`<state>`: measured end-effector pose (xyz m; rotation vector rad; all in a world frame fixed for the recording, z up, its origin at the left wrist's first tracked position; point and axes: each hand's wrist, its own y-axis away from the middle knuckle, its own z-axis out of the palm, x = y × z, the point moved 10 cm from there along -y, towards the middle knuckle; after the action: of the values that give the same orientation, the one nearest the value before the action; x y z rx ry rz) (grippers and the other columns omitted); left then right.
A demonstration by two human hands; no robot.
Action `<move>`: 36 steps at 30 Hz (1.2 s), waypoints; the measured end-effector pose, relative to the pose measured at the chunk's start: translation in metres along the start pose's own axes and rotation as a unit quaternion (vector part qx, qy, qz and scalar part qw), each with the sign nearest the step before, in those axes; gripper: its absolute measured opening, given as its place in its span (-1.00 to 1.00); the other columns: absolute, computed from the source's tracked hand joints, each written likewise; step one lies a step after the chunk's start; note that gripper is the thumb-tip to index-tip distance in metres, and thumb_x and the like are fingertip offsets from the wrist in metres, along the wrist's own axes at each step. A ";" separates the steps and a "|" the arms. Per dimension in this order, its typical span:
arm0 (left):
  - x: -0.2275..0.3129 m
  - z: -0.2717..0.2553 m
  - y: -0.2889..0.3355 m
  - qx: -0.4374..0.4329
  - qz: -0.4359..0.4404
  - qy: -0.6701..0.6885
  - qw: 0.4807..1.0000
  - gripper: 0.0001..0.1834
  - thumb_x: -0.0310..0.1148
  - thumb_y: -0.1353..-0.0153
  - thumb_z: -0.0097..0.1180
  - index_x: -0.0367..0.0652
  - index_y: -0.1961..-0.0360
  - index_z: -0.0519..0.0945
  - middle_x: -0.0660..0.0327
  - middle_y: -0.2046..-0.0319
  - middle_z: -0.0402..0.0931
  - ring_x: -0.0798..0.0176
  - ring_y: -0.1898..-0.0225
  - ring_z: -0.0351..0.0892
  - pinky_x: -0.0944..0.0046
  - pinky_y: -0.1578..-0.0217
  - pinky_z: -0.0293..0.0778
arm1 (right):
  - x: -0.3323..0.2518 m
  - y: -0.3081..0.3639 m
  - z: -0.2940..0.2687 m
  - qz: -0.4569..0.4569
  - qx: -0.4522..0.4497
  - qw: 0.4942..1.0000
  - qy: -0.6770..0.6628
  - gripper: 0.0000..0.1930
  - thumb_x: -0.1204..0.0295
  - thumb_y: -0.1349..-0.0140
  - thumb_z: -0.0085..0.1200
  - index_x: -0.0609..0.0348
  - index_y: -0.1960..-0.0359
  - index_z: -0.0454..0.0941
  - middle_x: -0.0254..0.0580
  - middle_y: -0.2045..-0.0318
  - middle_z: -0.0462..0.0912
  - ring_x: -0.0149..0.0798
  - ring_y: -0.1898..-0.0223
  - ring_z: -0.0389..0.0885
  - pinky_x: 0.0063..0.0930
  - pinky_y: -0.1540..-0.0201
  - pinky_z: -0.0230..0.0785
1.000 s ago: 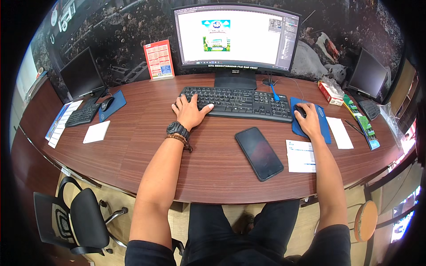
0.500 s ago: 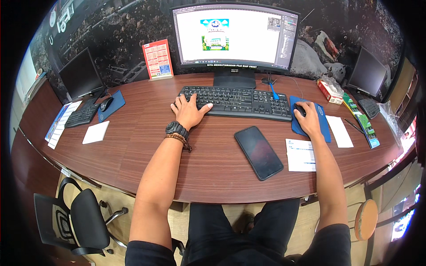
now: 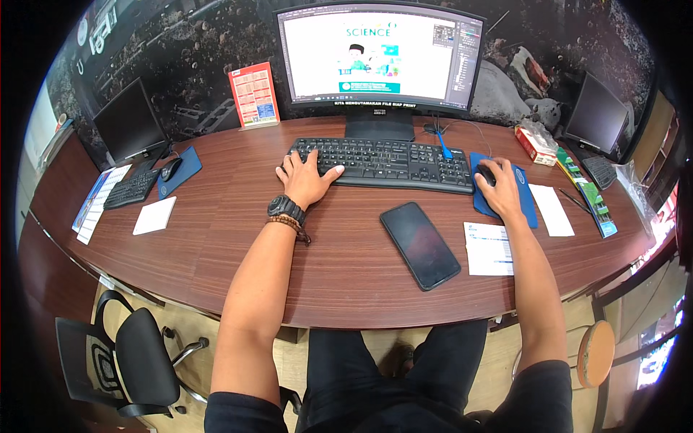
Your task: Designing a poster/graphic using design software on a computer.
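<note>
My left hand [image 3: 304, 180] rests on the left end of a black keyboard [image 3: 386, 166], fingers spread over the keys and thumb stretched out to the right. A dark watch [image 3: 286, 208] and a beaded bracelet [image 3: 289, 226] circle that wrist. At the keyboard's right end, my right hand [image 3: 504, 189] is curled over a black computer mouse [image 3: 487, 175] on a blue mouse pad [image 3: 525, 195]. Behind the keyboard stands a curved monitor [image 3: 379, 54], showing a design with a cartoon figure in green and white. A dark-screened phone [image 3: 421, 245] lies between my forearms.
A printed sheet [image 3: 489, 249] lies partly under my right forearm, with blank paper [image 3: 551, 211] beyond it. A red-white box [image 3: 535, 146] and green brochure [image 3: 588, 193] sit farther right. Leftward are a red calendar [image 3: 254, 95], second monitor [image 3: 131, 120], white notepad [image 3: 154, 216] and black chair [image 3: 144, 357].
The picture on the screen has switched from a blue-green building design to the one with the cartoon figure. Both hands stay in place; the whole view has shifted very slightly.
</note>
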<state>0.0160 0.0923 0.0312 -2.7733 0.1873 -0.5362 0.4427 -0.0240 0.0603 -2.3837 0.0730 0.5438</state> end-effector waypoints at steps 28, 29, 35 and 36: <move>-0.017 -0.006 -0.009 0.062 0.022 0.062 0.996 -0.48 -0.62 -0.15 0.01 0.05 -0.12 0.63 -0.01 -0.28 0.30 -0.17 -0.38 0.10 -0.39 -0.34 -0.07 | -0.181 -0.026 0.119 -0.200 -0.122 0.972 -0.007 -0.69 0.23 -0.26 0.09 0.03 0.03 0.67 0.02 -0.09 0.50 0.07 -0.27 0.30 -0.02 -0.36 0.11; -0.019 -0.005 -0.010 0.065 0.023 0.067 0.995 -0.49 -0.61 -0.15 0.02 0.02 -0.13 0.62 -0.02 -0.28 0.30 -0.17 -0.38 0.11 -0.39 -0.35 -0.07 | -0.167 -0.029 0.108 -0.194 -0.101 0.976 -0.002 -0.73 0.30 -0.21 0.11 0.05 0.10 0.69 -0.03 0.00 0.56 0.05 -0.21 0.39 -0.05 -0.32 0.18; -0.025 -0.001 -0.015 0.057 0.011 0.078 0.995 -0.58 -0.36 -0.32 0.05 -0.07 -0.21 0.54 -0.13 -0.31 0.24 -0.26 -0.38 0.08 -0.41 -0.37 -0.15 | -0.046 -0.026 0.008 -0.037 0.042 0.991 0.119 -0.76 0.39 -0.10 0.16 0.09 0.18 0.71 0.03 0.15 0.64 0.08 0.07 0.59 -0.04 -0.05 0.39; -0.016 -0.003 -0.014 0.059 0.014 0.084 0.995 -0.58 -0.36 -0.32 0.05 -0.07 -0.21 0.54 -0.13 -0.31 0.24 -0.26 -0.38 0.08 -0.41 -0.37 -0.15 | -0.024 -0.020 -0.001 -0.016 0.041 0.993 0.105 -0.73 0.33 -0.14 0.18 0.10 0.13 0.68 0.01 0.09 0.59 0.08 0.03 0.57 -0.07 -0.07 0.40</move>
<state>0.0012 0.1076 0.0331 -2.6071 0.2237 -0.7499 0.4254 -0.0112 0.0828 -2.3496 0.1485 0.2673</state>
